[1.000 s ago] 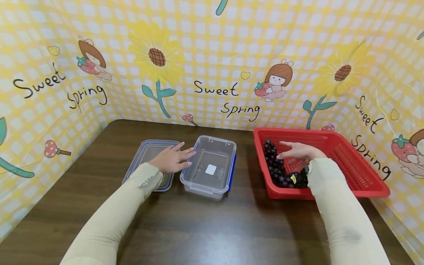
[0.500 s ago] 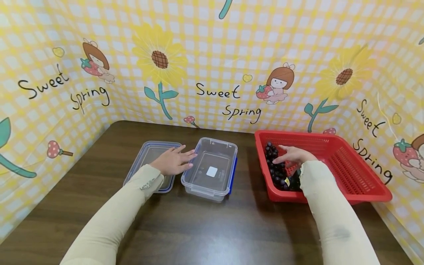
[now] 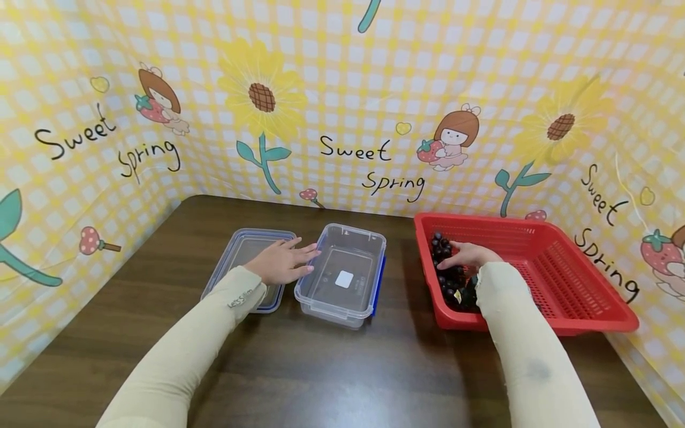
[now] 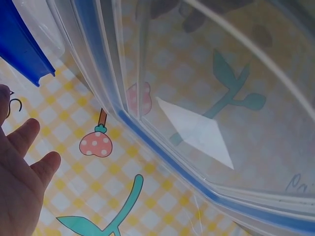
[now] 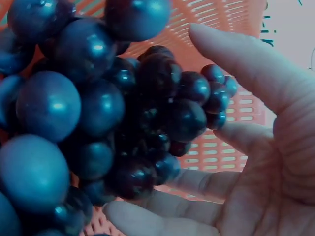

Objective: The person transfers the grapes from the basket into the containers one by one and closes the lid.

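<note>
My left hand (image 3: pixel 278 263) lies with fingers spread over the clear lid (image 3: pixel 241 245), its fingertips at the left rim of a clear plastic box (image 3: pixel 334 312). A white label shows on the box's bottom. In the left wrist view the fingers (image 4: pixel 45 169) are relaxed, near clear plastic edged with a blue band. My right hand (image 3: pixel 471 255) is inside the red basket at a bunch of dark grapes (image 5: pixel 88 108). Its thumb (image 5: pixel 236 59) stands apart from the grapes, and the other fingers reach behind and under them. Whether those fingertips touch the grapes is hard to tell.
The red basket (image 3: pixel 599 324) has perforated walls and stands at the right of the brown table (image 3: pixel 299 380). A blue latch (image 3: pixel 379 285) hangs along the box's right side. Behind the table rises a yellow checked cloth (image 3: pixel 348 71) with printed flowers.
My right hand has moved left and lower, onto the grapes, with its thumb and fingers now about the bunch. My left hand stays at the box's left rim. The head view has shifted slightly.
</note>
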{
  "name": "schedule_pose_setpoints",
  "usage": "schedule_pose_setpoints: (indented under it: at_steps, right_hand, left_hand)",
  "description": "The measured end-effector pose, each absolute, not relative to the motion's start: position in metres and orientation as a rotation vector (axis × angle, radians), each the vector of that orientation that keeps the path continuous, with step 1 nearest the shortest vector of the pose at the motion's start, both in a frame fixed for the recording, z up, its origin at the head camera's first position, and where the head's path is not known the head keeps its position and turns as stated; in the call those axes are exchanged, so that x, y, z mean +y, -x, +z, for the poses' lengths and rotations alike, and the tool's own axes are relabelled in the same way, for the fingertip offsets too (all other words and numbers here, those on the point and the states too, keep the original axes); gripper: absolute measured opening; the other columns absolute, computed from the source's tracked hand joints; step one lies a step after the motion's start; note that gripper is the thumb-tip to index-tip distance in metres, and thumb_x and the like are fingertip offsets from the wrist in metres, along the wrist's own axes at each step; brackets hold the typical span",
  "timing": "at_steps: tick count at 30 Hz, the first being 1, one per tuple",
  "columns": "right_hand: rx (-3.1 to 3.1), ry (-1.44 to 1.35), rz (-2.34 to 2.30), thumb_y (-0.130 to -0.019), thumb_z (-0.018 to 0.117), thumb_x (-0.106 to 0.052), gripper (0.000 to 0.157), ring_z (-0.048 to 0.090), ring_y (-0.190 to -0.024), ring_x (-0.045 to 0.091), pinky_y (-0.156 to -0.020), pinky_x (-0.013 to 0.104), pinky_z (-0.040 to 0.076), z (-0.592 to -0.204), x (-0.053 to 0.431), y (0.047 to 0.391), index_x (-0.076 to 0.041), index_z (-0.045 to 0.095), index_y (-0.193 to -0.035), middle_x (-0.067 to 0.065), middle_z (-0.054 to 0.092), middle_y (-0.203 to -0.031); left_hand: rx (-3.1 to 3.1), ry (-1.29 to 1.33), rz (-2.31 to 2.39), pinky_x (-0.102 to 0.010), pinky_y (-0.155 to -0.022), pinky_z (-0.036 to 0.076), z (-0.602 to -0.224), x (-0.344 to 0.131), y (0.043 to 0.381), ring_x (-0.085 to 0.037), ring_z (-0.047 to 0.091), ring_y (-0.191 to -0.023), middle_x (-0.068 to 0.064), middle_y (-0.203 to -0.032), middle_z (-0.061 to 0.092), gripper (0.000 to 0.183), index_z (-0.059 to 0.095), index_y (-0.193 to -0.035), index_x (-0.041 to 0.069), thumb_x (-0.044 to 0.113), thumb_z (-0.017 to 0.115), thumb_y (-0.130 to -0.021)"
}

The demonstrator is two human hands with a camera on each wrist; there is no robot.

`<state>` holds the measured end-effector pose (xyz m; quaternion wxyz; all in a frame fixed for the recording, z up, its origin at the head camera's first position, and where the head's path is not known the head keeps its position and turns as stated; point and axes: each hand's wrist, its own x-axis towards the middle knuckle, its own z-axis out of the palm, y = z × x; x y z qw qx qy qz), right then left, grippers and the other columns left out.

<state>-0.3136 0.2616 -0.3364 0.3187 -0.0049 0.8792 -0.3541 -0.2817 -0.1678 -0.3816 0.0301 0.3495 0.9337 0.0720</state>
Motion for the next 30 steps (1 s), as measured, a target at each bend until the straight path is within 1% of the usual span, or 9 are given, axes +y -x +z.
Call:
schedule_pose_setpoints:
  at_steps: [6,10,13,17,21,23,25,26,30]
  right_hand:
    - [2.319,0.067,-0.888,-0.088,0.064,-0.023,0.094,0.024,-0.132,0.052,-0.105,0.06,0.029,-0.344,0.26,0.318,0.006,-0.001,-0.15,0.035,0.011,-0.149]
    - [2.338,0.103,-0.889,-0.088,0.064,-0.022,0.092,0.027,-0.13,0.051,-0.103,0.062,0.031,-0.349,0.259,0.321,0.007,0.001,-0.149,0.035,0.017,-0.146]
    - [2.331,0.118,-0.887,-0.089,0.063,-0.021,0.094,0.022,-0.132,0.051,-0.103,0.063,0.031,-0.354,0.261,0.323,0.01,-0.003,-0.147,0.037,0.013,-0.146]
    - [2.32,0.166,-0.815,-0.091,0.059,-0.025,0.091,0.019,-0.134,0.05,-0.105,0.061,0.029,-0.358,0.264,0.326,0.015,-0.003,-0.145,0.038,0.011,-0.147]
    - [2.35,0.243,-0.684,-0.089,0.06,-0.037,0.095,0.021,-0.135,0.048,-0.108,0.056,0.026,-0.358,0.265,0.329,0.019,0.006,-0.143,0.039,0.015,-0.147]
    - [2.376,0.244,-0.639,-0.085,0.063,-0.043,0.101,0.02,-0.136,0.047,-0.11,0.054,0.025,-0.358,0.263,0.33,0.019,0.009,-0.143,0.039,0.016,-0.147]
    - [2.379,0.216,-0.628,-0.083,0.064,-0.043,0.103,0.016,-0.137,0.046,-0.112,0.052,0.021,-0.358,0.259,0.332,0.019,0.009,-0.143,0.039,0.014,-0.148]
    - [2.378,0.185,-0.624,-0.084,0.064,-0.042,0.102,0.014,-0.138,0.045,-0.113,0.051,0.019,-0.358,0.257,0.333,0.019,0.008,-0.143,0.038,0.013,-0.149]
    - [2.374,0.07,-0.572,-0.087,0.062,-0.037,0.098,0.013,-0.139,0.046,-0.113,0.053,0.017,-0.359,0.251,0.336,0.019,0.005,-0.143,0.038,0.009,-0.149]
  left_hand:
    - [2.872,-1.068,0.217,-0.064,-0.107,0.019,-0.383,-0.169,0.281,-0.046,0.024,-0.138,-0.008,-0.152,0.033,0.052,0.041,-0.146,0.01,0.039,0.039,-0.103]
    - [2.871,-1.069,0.22,-0.064,-0.107,0.019,-0.381,-0.17,0.281,-0.047,0.025,-0.137,-0.008,-0.151,0.034,0.052,0.041,-0.146,0.01,0.038,0.039,-0.102]
    - [2.868,-1.081,0.23,-0.063,-0.107,0.02,-0.381,-0.17,0.281,-0.048,0.027,-0.136,-0.01,-0.151,0.034,0.052,0.041,-0.146,0.008,0.037,0.039,-0.102]
    - [2.858,-1.091,0.251,-0.063,-0.108,0.02,-0.383,-0.17,0.282,-0.049,0.028,-0.135,-0.012,-0.151,0.034,0.052,0.041,-0.146,0.007,0.036,0.039,-0.102]
    - [2.853,-1.081,0.264,-0.063,-0.108,0.02,-0.384,-0.169,0.281,-0.049,0.027,-0.135,-0.011,-0.151,0.034,0.053,0.04,-0.146,0.007,0.037,0.039,-0.102]
    - [2.853,-1.074,0.271,-0.062,-0.108,0.019,-0.384,-0.169,0.281,-0.048,0.027,-0.135,-0.011,-0.151,0.034,0.053,0.041,-0.146,0.008,0.037,0.04,-0.102]
    - [2.855,-1.07,0.269,-0.062,-0.108,0.019,-0.384,-0.17,0.281,-0.048,0.027,-0.136,-0.011,-0.151,0.034,0.053,0.041,-0.146,0.008,0.037,0.04,-0.102]
    - [2.855,-1.071,0.268,-0.062,-0.108,0.019,-0.383,-0.17,0.281,-0.048,0.027,-0.136,-0.011,-0.151,0.034,0.053,0.041,-0.146,0.008,0.037,0.04,-0.102]
    - [2.851,-1.076,0.263,-0.063,-0.108,0.019,-0.382,-0.17,0.282,-0.049,0.027,-0.135,-0.011,-0.151,0.033,0.053,0.04,-0.146,0.008,0.037,0.04,-0.102]
